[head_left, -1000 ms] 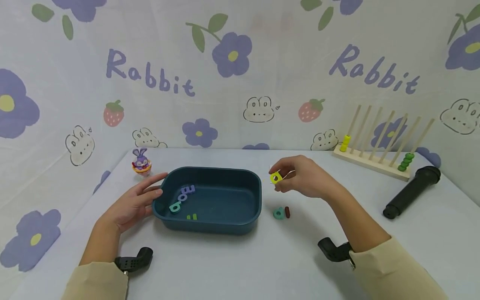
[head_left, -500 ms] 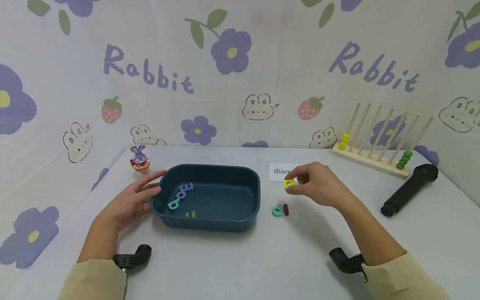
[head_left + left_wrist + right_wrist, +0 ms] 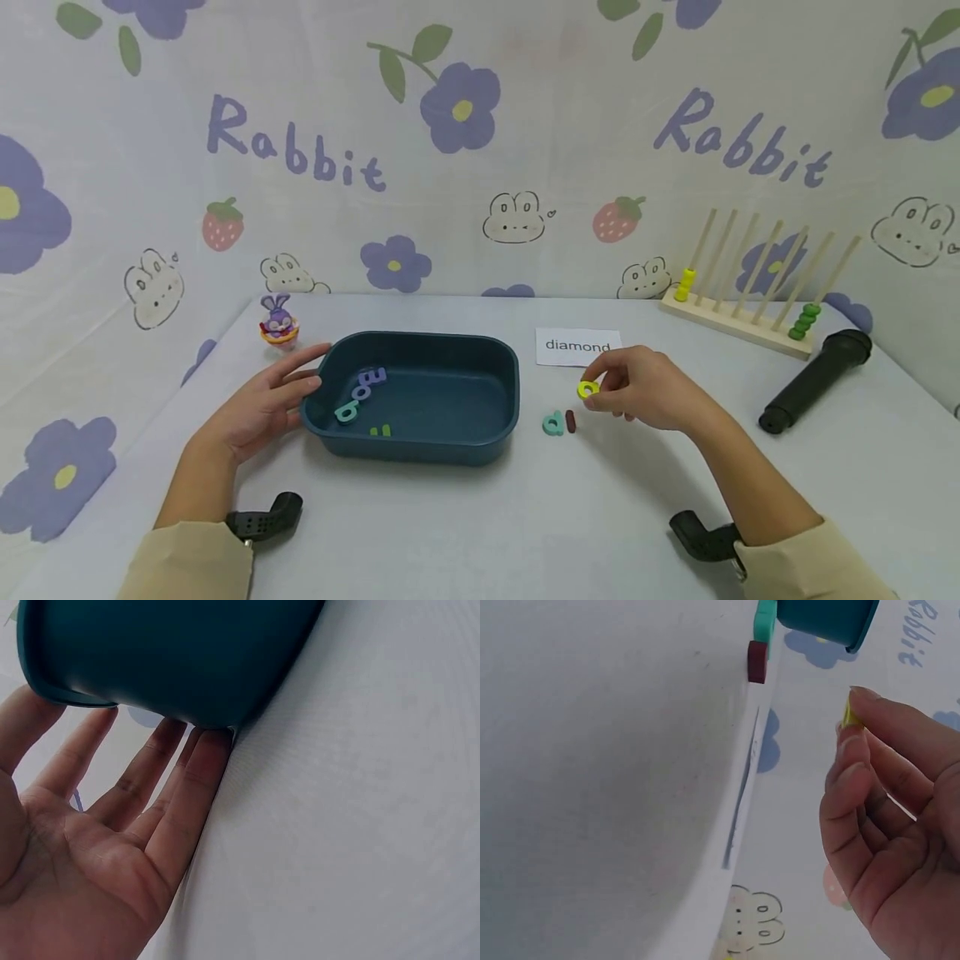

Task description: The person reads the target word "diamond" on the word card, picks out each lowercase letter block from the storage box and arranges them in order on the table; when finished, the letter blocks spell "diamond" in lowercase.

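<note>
Behind the bench (image 3: 450, 533), a patterned cloth (image 3: 315, 225) hangs as b/g, prob. to screen off the rest. Bench is wht, carries everything. L of ctr: dk teal tray (image 3: 420, 450), 4 letters inside, bunched toward L half; walls prob. stop pcs straying. R rear: wooden peg stand (image 3: 738, 326) w/ yellow + green beads, well apart from tray, so likely not in use. L hand (image 3: 264, 402): fingers spread, tips touching tray's L end, nothing clamped; prob. steadying it. R hand (image 3: 647, 389): grip clamped, thumb + index, on the yellow letter. Blk cylinder (image 3: 816, 382), mic-like, lies near stand. Card (image 3: 573, 358) "diamond" faces the person, prob. for reading; R hand overlaps its lower R corner. Rabbit toy (image 3: 278, 323) sits beyond L hand. Teal "d" (image 3: 559, 423) + brown "i" (image 3: 571, 422) side by side just R of tray, same order as card's start, prob. deliberate. Yellow letter (image 3: 847, 714): raised off bench, R of "i"; edge pinch prob. keeps its face clear. Exact letter: can't tell, fingers cover part.
</note>
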A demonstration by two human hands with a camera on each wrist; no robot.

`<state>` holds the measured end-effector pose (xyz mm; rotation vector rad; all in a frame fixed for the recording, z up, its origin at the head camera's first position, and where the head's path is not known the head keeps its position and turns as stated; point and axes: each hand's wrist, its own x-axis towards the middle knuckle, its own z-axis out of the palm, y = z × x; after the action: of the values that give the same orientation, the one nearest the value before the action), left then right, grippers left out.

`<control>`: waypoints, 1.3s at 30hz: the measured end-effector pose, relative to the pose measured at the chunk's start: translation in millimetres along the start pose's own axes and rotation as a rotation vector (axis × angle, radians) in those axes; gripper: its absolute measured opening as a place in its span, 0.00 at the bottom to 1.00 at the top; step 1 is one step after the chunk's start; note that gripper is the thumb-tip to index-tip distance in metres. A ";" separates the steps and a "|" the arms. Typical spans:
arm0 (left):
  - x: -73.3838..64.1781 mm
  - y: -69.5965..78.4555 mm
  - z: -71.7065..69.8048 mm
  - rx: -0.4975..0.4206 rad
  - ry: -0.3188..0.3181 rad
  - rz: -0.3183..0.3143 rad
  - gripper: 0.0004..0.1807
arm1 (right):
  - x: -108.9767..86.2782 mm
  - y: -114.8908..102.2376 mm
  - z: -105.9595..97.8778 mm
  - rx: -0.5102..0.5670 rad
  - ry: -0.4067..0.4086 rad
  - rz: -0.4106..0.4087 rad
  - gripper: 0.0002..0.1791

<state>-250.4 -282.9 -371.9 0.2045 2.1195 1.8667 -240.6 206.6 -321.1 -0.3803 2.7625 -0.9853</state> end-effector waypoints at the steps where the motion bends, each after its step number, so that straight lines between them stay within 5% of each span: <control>1: -0.2 -0.3 -0.1 0.000 0.000 -0.002 0.35 | 0.1 1.9 0.5 0.005 -0.014 0.005 0.15; 17: -1.4 -1.1 0.0 -0.005 0.002 -0.002 0.35 | 5.0 13.9 12.3 -0.090 -0.161 0.045 0.10; 39: 0.1 0.0 1.3 -0.009 0.009 0.001 0.35 | 9.8 13.4 20.4 -0.121 -0.160 0.081 0.11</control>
<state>-250.1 -281.7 -372.1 0.1962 2.1164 1.8812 -247.1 201.6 -346.1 -0.3451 2.6764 -0.7373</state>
